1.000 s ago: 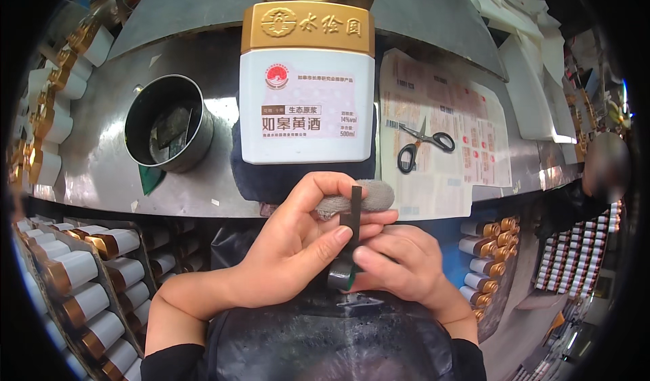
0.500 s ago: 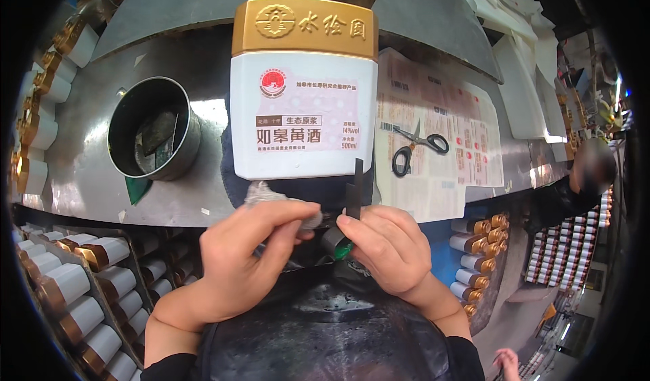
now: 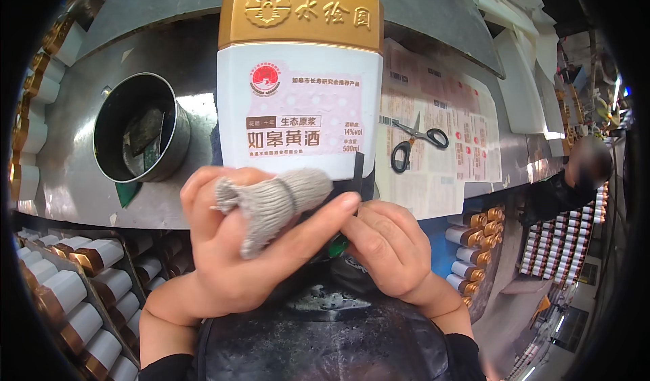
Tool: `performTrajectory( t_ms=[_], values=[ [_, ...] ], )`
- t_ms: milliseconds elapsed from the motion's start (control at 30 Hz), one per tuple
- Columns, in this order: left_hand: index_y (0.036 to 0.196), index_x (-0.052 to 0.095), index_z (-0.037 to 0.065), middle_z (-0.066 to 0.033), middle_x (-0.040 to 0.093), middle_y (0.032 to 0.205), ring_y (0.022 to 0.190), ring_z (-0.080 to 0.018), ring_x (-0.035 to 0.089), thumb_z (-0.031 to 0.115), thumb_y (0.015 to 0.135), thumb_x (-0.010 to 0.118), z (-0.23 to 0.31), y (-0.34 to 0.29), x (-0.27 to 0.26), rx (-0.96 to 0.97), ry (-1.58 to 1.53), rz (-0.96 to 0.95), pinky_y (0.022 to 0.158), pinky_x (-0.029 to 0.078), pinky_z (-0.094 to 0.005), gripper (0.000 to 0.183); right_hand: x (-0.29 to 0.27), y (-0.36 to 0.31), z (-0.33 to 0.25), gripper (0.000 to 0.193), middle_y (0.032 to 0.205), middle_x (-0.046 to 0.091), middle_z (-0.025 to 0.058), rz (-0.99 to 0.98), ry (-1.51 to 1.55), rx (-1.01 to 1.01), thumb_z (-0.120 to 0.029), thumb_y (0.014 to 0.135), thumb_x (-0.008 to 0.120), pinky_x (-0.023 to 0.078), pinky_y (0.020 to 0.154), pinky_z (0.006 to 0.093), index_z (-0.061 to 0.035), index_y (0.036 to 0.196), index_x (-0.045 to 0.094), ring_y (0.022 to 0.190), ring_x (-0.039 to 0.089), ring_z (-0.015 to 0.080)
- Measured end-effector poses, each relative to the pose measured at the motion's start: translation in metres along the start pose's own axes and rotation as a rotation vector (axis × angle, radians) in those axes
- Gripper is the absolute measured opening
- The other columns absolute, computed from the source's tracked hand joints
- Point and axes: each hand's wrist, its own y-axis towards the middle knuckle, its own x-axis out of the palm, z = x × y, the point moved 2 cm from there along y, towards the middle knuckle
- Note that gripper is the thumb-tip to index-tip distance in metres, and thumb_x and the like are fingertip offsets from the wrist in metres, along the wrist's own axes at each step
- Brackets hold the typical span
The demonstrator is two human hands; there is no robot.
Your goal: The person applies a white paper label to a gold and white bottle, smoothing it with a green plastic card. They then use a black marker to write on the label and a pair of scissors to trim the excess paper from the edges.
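Note:
A white bottle (image 3: 298, 134) with a gold shoulder lies label up on a dark cloth (image 3: 215, 141). My left hand (image 3: 233, 259) is just below it, fingers apart. A grey knitted finger sleeve (image 3: 274, 205) covers one of its fingers, and a bare digit reaches right, its tip against my right hand's fingertips. Closed in a pinch, my right hand (image 3: 393, 245) grips a thin dark strip (image 3: 359, 178) that stands up before the bottle's lower right corner. A small green piece (image 3: 338, 245) shows under its fingers, partly hidden.
Left on the metal table stands a metal pot (image 3: 181, 147) with dark pieces inside. Black-handled scissors (image 3: 420, 137) lie on printed label sheets (image 3: 433, 185) at right. Racked bottles (image 3: 64, 293) fill the lower left; more bottles (image 3: 474, 256) and a person (image 3: 565, 185) are at right.
My left hand has turned and stretched out, bringing its knitted sleeve up in front of the bottle. The bottle appears slightly larger and shifted left. My right hand keeps the strip almost in place.

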Motion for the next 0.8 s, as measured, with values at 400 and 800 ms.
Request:
performTrajectory(
  t_ms=[400,800],
  values=[
    [0.113,0.072,0.031,0.0002,0.051,0.113,0.104,-0.0233,0.042,0.003,0.065,0.066,0.002,0.008,0.013,0.04,0.212,-0.043,0.097,0.035,-0.0404,0.056,-0.003,0.002,0.0,0.033,0.087,0.063,0.016,-0.021,0.003,-0.001,0.001,0.068,0.066,0.055,0.067,0.0329,0.0059,0.101,0.062,0.077,0.064,0.027],
    [0.103,0.068,0.007,-0.0086,0.07,0.095,0.087,-0.0208,0.068,-0.012,0.08,0.055,-0.006,-0.013,-0.013,-0.277,-0.612,0.22,0.075,0.054,-0.0307,0.032,-0.002,0.002,0.002,0.035,0.087,0.062,0.0157,-0.045,0.039,-0.003,0.001,0.068,0.066,0.056,0.068,0.0332,0.006,0.103,0.062,0.079,0.063,0.0274]
  ],
)
